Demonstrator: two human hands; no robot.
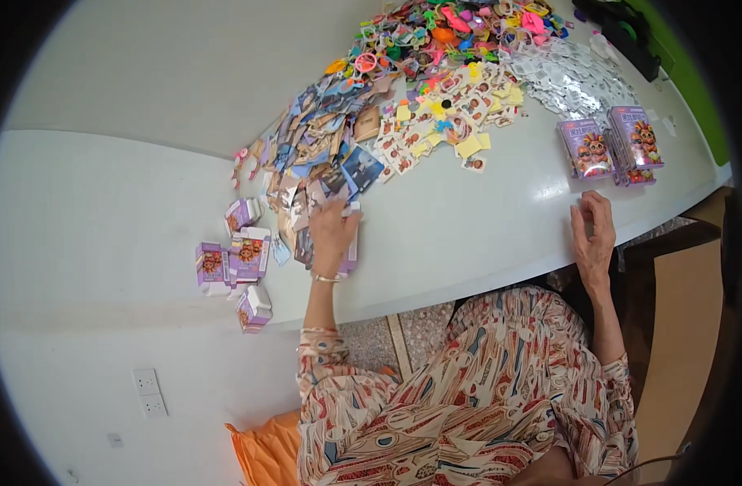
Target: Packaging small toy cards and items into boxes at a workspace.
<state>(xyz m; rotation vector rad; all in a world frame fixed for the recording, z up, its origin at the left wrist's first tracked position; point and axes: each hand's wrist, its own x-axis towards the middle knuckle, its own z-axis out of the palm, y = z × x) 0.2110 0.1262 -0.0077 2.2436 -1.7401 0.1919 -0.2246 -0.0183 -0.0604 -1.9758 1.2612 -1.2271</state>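
Observation:
My left hand (332,235) reaches over the near edge of a heap of small picture cards (314,134). Its fingertips blur among the cards, so whether they pinch one does not show. Partly under this hand lies a purple carton (351,255), mostly covered by it. My right hand (594,231) rests at the table's near edge with nothing in it, its fingers loosely bent and thumb apart. Just beyond it stand stacks of purple printed boxes (586,150) with cartoon figures on their fronts.
Several purple cartons (249,255) sit at the table's left end by the wall. Toward the back are piles of face stickers and yellow slips (468,105), colourful plastic trinkets (448,32) and shiny clear packets (577,77). An orange bag (266,449) lies below the table (468,219).

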